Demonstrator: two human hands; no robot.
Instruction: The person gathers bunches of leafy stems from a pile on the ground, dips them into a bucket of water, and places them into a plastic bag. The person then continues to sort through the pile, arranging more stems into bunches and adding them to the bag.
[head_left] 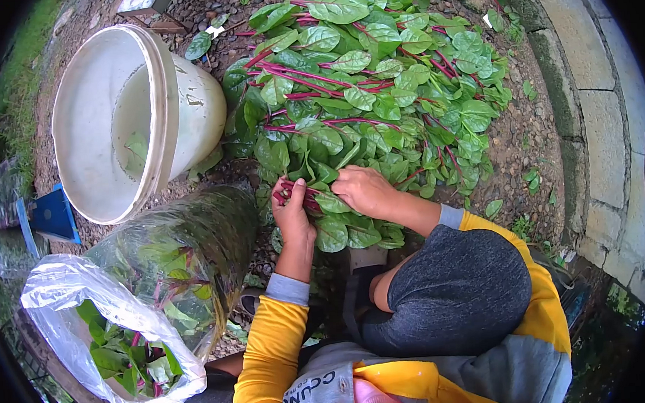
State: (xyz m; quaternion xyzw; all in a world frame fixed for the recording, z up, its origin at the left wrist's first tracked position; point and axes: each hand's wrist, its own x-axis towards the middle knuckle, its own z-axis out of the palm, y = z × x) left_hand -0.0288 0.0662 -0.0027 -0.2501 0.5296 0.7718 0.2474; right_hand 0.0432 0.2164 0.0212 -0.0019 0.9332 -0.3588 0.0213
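A bunch of leafy greens with red stems point(338, 219) is held low over the near edge of a large leafy pile point(396, 71). My left hand point(292, 214) is closed around the cut stem ends, thumb on top. To its right, my right hand point(366, 190) has its fingers bent in among the leaves at the bunch's upper side; its fingertips are partly hidden by leaves, and what they pinch cannot be made out.
A white bucket point(199, 109) with some water and a leaf inside stands at upper left. Below it lies an open clear plastic bag point(69, 280) holding greens. A blue object point(54, 216) is at far left. Stone paving point(600, 125) edges the right side.
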